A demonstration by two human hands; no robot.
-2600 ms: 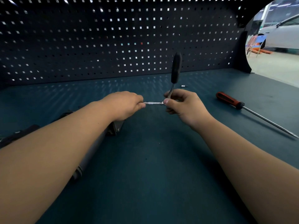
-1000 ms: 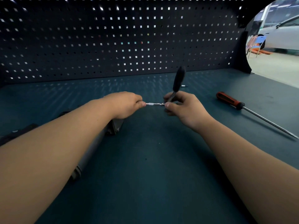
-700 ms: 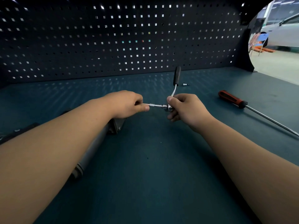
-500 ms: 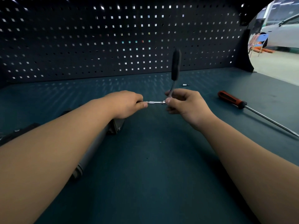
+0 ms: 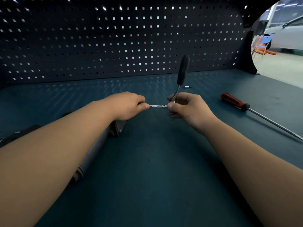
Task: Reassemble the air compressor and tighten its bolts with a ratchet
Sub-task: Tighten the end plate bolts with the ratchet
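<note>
Above the worktop [image 5: 155, 177] the left hand [image 5: 127, 105] and right hand [image 5: 188, 107] hold a ratchet [image 5: 182, 71], handle upright, its extension bar [image 5: 157, 106] level between them. A screwdriver [image 5: 236, 102] lies right, a small bit [image 5: 187, 86] behind, the compressor cylinder [image 5: 96, 148] under the left forearm, and a pegboard [image 5: 114, 46] stands at the back.

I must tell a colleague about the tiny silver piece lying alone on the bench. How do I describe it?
Look at the dark pegboard behind the teal bench. Near its foot, just right of the black ratchet handle that the right hand holds upright, lies the silver piece. Unlike the long red-handled screwdriver further right, it is tiny, all metal and untouched.
</note>
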